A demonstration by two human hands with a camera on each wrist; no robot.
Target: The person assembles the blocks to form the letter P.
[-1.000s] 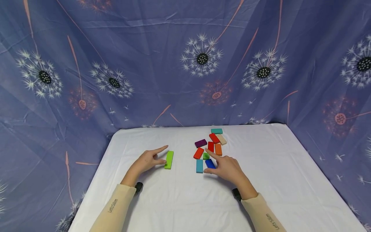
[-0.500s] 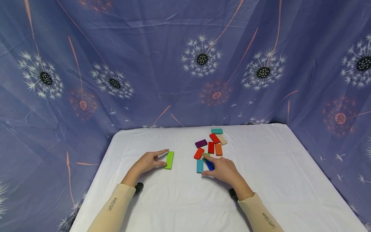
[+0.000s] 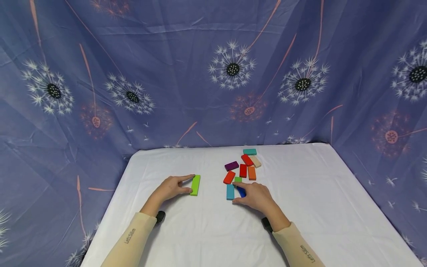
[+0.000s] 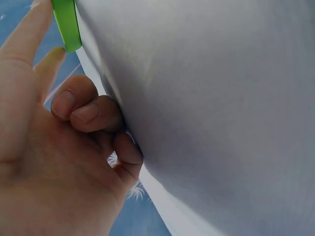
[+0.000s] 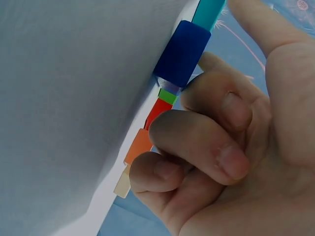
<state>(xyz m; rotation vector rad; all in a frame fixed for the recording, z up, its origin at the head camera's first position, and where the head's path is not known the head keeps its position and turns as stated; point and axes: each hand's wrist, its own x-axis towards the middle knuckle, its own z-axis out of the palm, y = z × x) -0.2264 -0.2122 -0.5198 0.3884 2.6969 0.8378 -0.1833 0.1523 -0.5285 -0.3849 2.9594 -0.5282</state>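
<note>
My left hand (image 3: 170,188) pinches a long light-green block (image 3: 195,185), index fingertip at its far end and thumb near its close end. In the left wrist view the other fingers of that hand curl in, below the light-green block (image 4: 68,27). On the right, my right hand (image 3: 256,195) has thumb and index tips at the two ends of a light-blue block (image 3: 230,192). A dark-blue block (image 3: 241,191) lies under that hand, partly covered; the right wrist view shows this dark-blue block (image 5: 184,54) beside the curled fingers. The grip on the light-blue block's far end is partly hidden.
Behind the right hand lie a small green block (image 3: 238,179), several red and orange blocks, such as the orange block (image 3: 251,173), a purple block (image 3: 231,165), a cream block (image 3: 255,161) and a teal block (image 3: 250,152). A white cloth (image 3: 213,230) covers the table.
My right hand has shifted left from over the dark-blue block to the light-blue one, its index finger drawing in. My left index finger has come down to the light-green block's far end.
</note>
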